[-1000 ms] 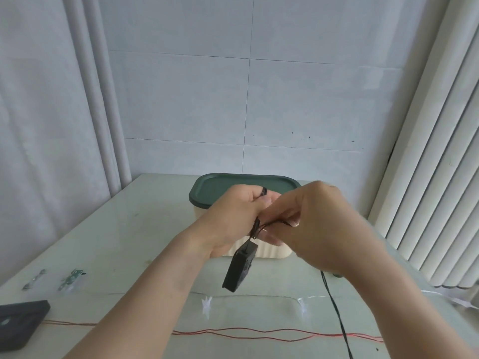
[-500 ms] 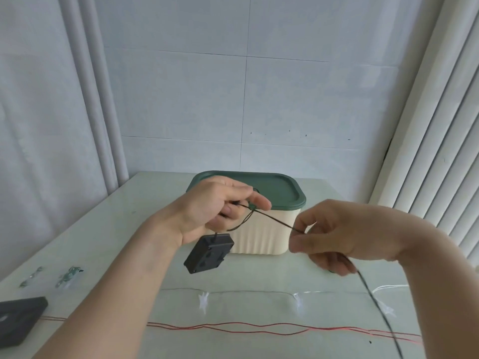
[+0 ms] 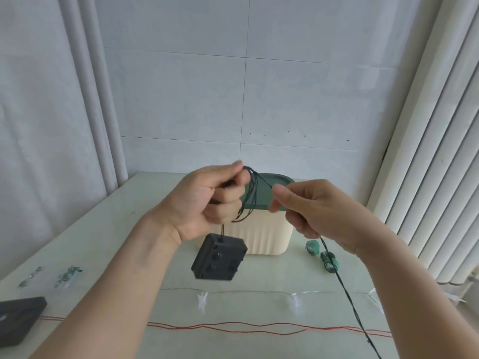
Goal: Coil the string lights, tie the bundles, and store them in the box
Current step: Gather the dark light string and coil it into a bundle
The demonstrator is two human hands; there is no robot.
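far left on the table (image 3: 108, 229), a flat black block (image 3: 18, 317) is seen at the edge, with a couple of small metal clips (image 3: 66, 275) just behind it. moving right, the left hand (image 3: 207, 203) is raised above the table with its fingers curled, and several loops of the dark string light wire (image 3: 250, 198) are gripped in it, draped over the fingertips and hanging just right of the fist. a black battery box (image 3: 219, 257) is dangled straight under that hand on a short bit of wire. behind both hands the cream box (image 3: 261, 237) is parked, its green lid (image 3: 280, 181) on. the same wire is pinched between thumb and fingers of the right hand (image 3: 313, 208), then trails down past the green ties (image 3: 321, 256) lying beside the box. nearer the front edge, a clear strand (image 3: 248, 291) and a red strand (image 3: 233, 327) are laid across.
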